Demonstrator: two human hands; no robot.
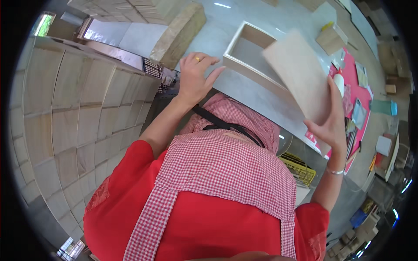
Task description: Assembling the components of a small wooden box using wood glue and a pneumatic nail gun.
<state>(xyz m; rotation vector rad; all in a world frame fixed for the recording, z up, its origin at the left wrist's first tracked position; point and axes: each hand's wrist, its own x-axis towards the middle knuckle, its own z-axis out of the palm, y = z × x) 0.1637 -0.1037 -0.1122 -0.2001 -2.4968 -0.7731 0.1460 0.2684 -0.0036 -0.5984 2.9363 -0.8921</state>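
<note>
My left hand (pixel 196 76) lies open, fingers apart, on the grey table (pixel 244 91), its fingertips near the corner of a shallow open wooden box (pixel 237 45). A ring shows on one finger. My right hand (pixel 331 126) grips the lower edge of a thin pale wooden board (pixel 296 74), which is held tilted above the box's right side. The board hides part of the box. My red shirt and red-checked apron (pixel 217 174) fill the lower middle of the view.
Tall stacks of pale wooden panels (pixel 65 108) stand at the left, and another pile (pixel 178 35) lies on the table's far left. A red mat (pixel 361 91) with small items and a small wooden box (pixel 331 39) are at the right. A yellow crate (pixel 300 169) sits below the table.
</note>
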